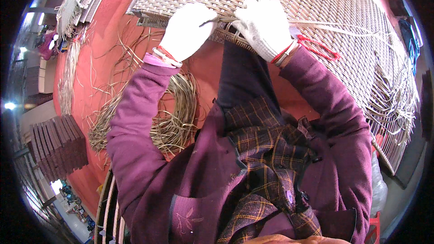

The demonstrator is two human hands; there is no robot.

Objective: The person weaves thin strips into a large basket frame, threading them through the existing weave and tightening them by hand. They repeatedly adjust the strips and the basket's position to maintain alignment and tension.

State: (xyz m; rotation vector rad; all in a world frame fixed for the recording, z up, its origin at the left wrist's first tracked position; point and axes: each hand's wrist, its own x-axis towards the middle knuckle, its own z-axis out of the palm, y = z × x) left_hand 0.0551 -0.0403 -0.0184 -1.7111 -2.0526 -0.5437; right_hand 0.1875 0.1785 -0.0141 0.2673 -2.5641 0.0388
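Note:
A large panel woven from grey-brown wicker strands [316, 0] lies tilted in front of me, its near edge toward my body. My left hand [189, 31], in a white knit glove, is closed around that near edge; bright glare hides its finger detail. Just to its right, my right hand [266, 27], gloved the same way, has its fingers curled in at the edge. What those fingers pinch is hidden. Loose pale strands [334, 26] trail rightward over the weave from beside my right hand. A red cord [318, 47] lies by my right wrist.
On the red floor covering [203, 70] rests a coil of loose wicker strands [174, 126]. Stacked brown woven pieces [58, 144] stand at left, with more woven panels [83, 0] at upper left. Unwoven strand ends [393, 95] fan out at the panel's right side.

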